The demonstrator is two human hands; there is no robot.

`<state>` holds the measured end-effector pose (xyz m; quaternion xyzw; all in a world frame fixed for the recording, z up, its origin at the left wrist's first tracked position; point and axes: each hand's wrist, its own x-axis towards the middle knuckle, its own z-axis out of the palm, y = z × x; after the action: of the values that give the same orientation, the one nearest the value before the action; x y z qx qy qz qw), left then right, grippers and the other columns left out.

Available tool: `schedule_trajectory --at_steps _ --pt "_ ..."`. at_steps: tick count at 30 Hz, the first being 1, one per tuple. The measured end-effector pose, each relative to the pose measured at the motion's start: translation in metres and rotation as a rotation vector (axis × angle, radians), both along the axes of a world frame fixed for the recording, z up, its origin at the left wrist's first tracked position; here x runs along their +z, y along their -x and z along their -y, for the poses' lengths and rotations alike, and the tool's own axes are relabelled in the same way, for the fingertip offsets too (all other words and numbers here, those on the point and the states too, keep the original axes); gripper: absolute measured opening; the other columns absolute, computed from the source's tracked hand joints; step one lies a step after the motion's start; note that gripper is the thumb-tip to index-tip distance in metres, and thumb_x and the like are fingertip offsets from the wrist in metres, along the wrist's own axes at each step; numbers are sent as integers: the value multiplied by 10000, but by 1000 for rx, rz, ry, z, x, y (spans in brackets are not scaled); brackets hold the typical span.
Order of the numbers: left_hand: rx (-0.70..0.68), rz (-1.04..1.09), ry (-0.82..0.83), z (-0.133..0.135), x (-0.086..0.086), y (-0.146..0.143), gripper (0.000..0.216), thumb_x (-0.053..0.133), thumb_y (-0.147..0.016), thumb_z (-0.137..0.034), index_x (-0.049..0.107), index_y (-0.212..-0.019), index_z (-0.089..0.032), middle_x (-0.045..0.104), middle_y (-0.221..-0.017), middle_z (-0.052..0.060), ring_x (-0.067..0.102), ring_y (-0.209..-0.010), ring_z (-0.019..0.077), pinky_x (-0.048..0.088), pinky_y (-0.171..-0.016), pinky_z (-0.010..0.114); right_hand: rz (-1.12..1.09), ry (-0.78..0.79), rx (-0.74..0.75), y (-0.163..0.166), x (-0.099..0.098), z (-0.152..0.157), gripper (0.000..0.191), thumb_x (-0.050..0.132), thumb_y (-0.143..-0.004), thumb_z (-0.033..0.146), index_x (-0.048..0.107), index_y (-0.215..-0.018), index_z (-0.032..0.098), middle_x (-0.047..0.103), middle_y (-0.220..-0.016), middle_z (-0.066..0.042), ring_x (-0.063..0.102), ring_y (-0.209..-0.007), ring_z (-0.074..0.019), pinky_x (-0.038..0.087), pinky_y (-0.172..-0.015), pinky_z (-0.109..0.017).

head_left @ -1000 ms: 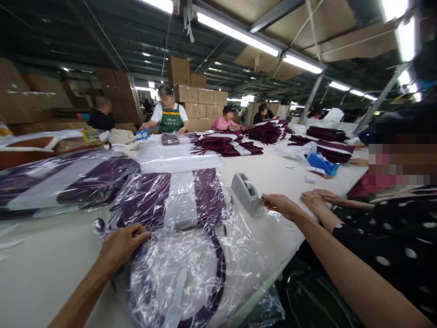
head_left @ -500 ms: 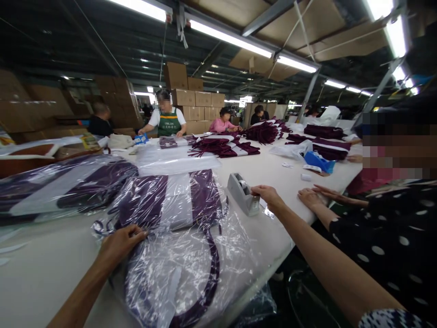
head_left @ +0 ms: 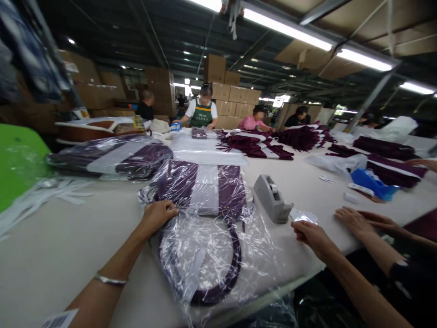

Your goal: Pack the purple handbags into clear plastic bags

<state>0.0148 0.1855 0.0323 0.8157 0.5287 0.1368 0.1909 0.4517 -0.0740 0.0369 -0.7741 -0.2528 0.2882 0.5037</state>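
A clear plastic bag (head_left: 211, 250) lies on the table with a folded purple item (head_left: 175, 182) inside, a pale band across it and a purple loop handle (head_left: 235, 259) below. My left hand (head_left: 159, 218) is closed on the bag's left edge, pinching the film. Just right of the bag stands a grey tape dispenser (head_left: 271, 200). Close to its front end is my right hand (head_left: 314, 237), thumb and fingers pinched together; whatever is between them is too small to make out. Shiny clear pieces (head_left: 303, 216) lie beyond its fingertips.
Another bagged purple item (head_left: 112, 157) lies at left, near white strips (head_left: 48, 196) and a green panel (head_left: 20, 159). A co-worker's hands (head_left: 362, 223) rest at right. Purple stacks (head_left: 256, 143) and a blue packet (head_left: 372, 182) lie farther back. The table's front edge (head_left: 290, 287) runs diagonally.
My right hand has moved off the dispenser's front end, a little right and toward me. The view has turned left. My left hand keeps its grip on the bag.
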Motion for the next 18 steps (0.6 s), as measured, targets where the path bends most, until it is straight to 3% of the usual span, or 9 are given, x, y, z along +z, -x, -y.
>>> schedule_trajectory --at_steps 3,6,9,13,15,18 --pt "33 17 -5 -1 -2 0 239 624 -797 -446 719 -806 -227 781 -876 30 689 -867 218 399 -816 301 7 -41 280 37 24 -22 318 779 -660 496 667 -693 200 593 -664 -26 521 -599 -150 457 -612 -309" --pt "44 21 -12 -1 -4 0 231 631 -801 -436 730 -815 -227 779 -850 32 693 -856 220 404 -833 312 10 -67 618 106 51 -63 312 737 -768 488 671 -747 184 606 -687 -5 525 -648 -132 437 -659 -275" --pt "47 24 -28 0 -3 -1 226 635 -802 -424 734 -808 -220 773 -823 41 694 -839 226 405 -834 321 -9 -50 847 174 61 -115 292 711 -792 461 664 -741 177 627 -687 4 528 -636 -116 420 -639 -248" --pt "53 29 -50 1 -3 -1 212 649 -790 -415 737 -806 -224 765 -789 39 690 -824 233 412 -815 322 241 103 925 216 41 -182 284 669 -802 427 655 -660 181 607 -582 21 483 -523 -91 356 -529 -227" --pt "61 29 -60 1 -4 -1 199 652 -786 -404 740 -816 -228 766 -798 42 688 -836 235 411 -822 325 410 218 900 218 26 -208 305 702 -768 415 635 -578 187 561 -488 32 444 -456 -86 311 -475 -232" --pt "73 26 -68 1 -6 -1 188 647 -787 -392 745 -828 -237 768 -813 48 685 -858 243 402 -848 339 481 336 901 212 9 -238 359 800 -666 427 599 -479 195 555 -429 25 482 -428 -101 321 -447 -234"
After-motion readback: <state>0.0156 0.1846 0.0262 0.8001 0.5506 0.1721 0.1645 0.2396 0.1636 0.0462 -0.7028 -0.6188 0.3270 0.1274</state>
